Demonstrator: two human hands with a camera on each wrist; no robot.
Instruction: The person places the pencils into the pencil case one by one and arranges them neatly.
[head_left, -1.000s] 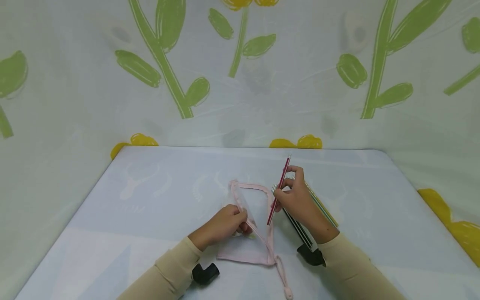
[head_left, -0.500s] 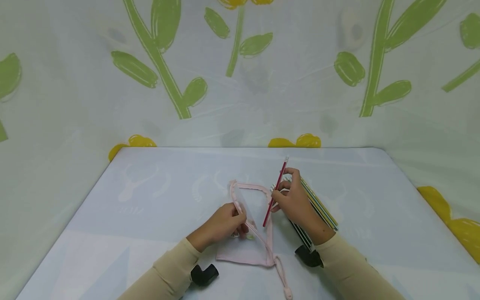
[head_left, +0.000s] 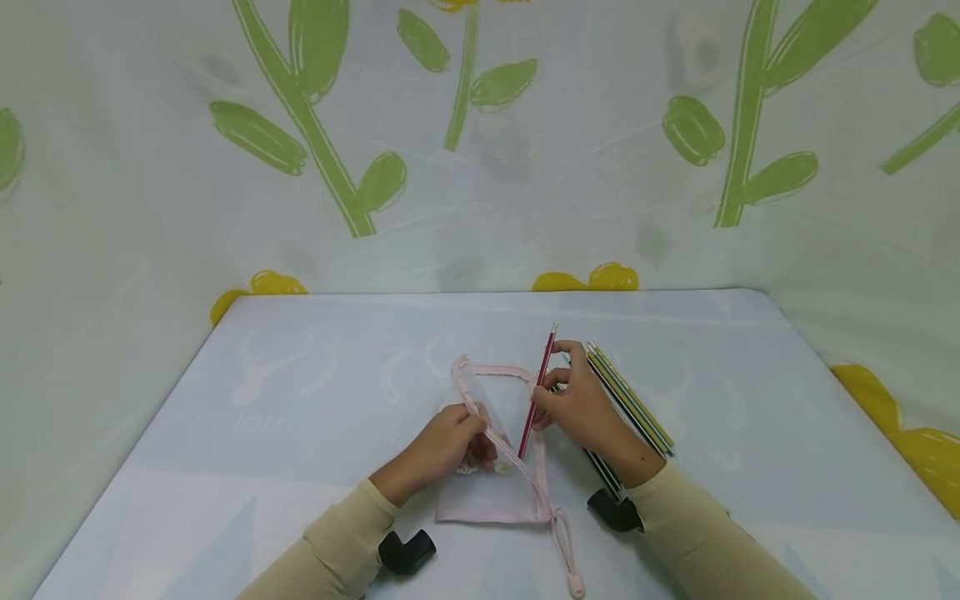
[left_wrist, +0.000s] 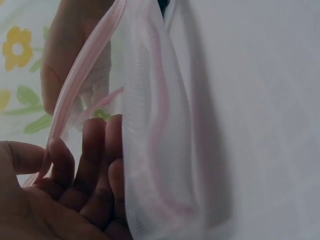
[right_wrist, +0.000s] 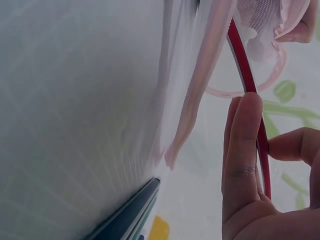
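My left hand point(head_left: 448, 446) pinches the pink zipper edge of a sheer mesh zip pouch point(head_left: 487, 504), lifting that side so the mouth gapes. In the left wrist view, thumb and index finger hold the zipper tape point(left_wrist: 75, 85). Between the fingertips of my right hand point(head_left: 581, 408) is a red pencil point(head_left: 546, 354), tilted, its white-tipped end up. The pencil's lower end reaches into the pouch mouth, beside the raised zipper edge. In the right wrist view the red pencil point(right_wrist: 242, 60) passes behind the pink zipper tape at its far end.
Several more pencils point(head_left: 633, 400), yellow, green and dark, lie on the white table point(head_left: 315, 433) under and beside my right forearm. A pink wrist loop point(head_left: 566, 554) hangs off the pouch's near corner. Behind the table rises a white cloth with green leaves point(head_left: 258, 137).
My right hand has moved left with the red pencil, bringing its lower end from beside the pouch's right edge into the mouth. The left hand keeps its grip on the zipper edge.
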